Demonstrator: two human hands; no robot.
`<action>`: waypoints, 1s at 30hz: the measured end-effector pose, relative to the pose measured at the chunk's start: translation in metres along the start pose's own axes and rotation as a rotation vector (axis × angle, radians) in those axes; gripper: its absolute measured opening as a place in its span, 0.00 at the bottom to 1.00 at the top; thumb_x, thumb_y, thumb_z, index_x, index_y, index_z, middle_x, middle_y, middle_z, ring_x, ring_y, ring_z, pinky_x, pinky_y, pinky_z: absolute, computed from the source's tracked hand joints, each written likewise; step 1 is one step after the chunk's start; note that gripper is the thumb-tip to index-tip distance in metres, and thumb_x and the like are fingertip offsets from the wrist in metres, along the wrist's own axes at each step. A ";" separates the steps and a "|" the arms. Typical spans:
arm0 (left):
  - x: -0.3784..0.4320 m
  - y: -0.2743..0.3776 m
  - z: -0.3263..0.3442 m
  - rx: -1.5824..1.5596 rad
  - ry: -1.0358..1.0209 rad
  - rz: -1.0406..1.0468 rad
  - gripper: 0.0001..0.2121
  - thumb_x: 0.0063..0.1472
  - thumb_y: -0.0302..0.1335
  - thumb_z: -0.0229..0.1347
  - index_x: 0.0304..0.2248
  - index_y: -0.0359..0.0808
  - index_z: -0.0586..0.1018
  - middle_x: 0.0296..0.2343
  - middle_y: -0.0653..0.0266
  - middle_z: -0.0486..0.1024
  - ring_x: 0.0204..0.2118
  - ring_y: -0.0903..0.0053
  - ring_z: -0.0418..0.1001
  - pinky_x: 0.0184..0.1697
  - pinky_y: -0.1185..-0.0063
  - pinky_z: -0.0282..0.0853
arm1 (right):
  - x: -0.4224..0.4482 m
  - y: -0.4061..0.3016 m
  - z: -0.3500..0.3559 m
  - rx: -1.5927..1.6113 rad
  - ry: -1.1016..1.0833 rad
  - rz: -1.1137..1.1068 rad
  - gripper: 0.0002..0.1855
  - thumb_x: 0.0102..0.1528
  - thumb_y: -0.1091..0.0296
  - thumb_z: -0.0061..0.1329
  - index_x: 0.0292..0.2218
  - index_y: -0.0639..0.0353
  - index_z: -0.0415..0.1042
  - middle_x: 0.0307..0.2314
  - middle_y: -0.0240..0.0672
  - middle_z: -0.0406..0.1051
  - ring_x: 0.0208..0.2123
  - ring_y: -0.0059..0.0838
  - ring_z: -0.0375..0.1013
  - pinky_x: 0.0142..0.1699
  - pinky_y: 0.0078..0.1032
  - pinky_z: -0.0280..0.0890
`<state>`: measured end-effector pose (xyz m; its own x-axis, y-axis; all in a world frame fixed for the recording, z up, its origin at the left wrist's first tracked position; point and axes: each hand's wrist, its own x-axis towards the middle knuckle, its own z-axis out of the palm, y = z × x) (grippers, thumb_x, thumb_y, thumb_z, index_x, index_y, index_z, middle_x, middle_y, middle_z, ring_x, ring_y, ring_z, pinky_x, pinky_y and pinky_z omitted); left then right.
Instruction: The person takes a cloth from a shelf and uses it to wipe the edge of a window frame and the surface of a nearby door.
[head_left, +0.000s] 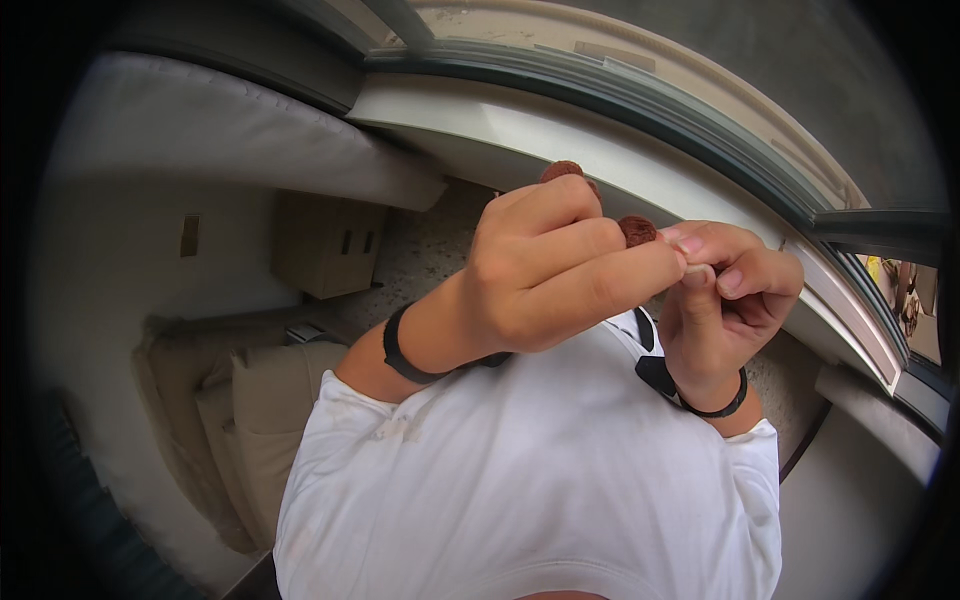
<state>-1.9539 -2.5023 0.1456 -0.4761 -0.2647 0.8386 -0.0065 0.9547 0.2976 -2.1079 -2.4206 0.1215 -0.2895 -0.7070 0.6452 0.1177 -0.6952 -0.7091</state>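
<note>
My left hand is raised in front of my chest, back of the hand uppermost, with its fingers curled around a small reddish-brown piece of fuzzy yarn work. Another rounded brown part shows beyond the knuckles; whether the two parts join is hidden. On the other side, my right hand brings its thumb and fingertips together against the tip of the left hand's nearest finger. Those right fingertips lie close beside the brown yarn. Anything pinched between them is too small or too covered to make out. Each wrist wears a black band.
A pale windowsill and a dark window frame curve past beyond my hands. To the left are a mattress edge, a small cabinet with two dark handles, and beige cushioned furniture. Speckled floor shows between.
</note>
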 end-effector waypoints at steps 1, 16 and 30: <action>-0.003 -0.004 -0.008 -0.005 0.009 -0.002 0.23 0.38 0.12 0.67 0.38 0.37 0.80 0.19 0.73 0.67 0.22 0.78 0.62 0.28 0.79 0.72 | 0.001 0.003 0.009 -0.001 -0.001 0.000 0.17 0.57 0.86 0.51 0.38 0.58 0.56 0.37 0.50 0.74 0.40 0.37 0.77 0.48 0.34 0.75; -0.025 -0.048 -0.076 -0.138 0.020 -0.010 0.22 0.40 0.10 0.64 0.37 0.37 0.81 0.18 0.72 0.67 0.19 0.77 0.60 0.24 0.82 0.64 | -0.001 0.036 0.095 -0.066 0.097 -0.021 0.16 0.58 0.85 0.52 0.39 0.58 0.57 0.37 0.47 0.74 0.41 0.36 0.78 0.47 0.32 0.76; -0.010 -0.032 0.046 -0.285 -0.345 -0.124 0.13 0.46 0.13 0.65 0.32 0.35 0.79 0.20 0.66 0.72 0.22 0.73 0.67 0.25 0.79 0.65 | -0.054 0.001 -0.015 -0.796 0.207 -0.031 0.15 0.50 0.91 0.51 0.37 0.63 0.69 0.37 0.45 0.78 0.39 0.39 0.80 0.43 0.26 0.76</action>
<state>-1.9892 -2.5237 0.1073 -0.7518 -0.2676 0.6026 0.1373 0.8303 0.5401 -2.1066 -2.3811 0.0815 -0.4597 -0.5971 0.6574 -0.5796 -0.3592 -0.7315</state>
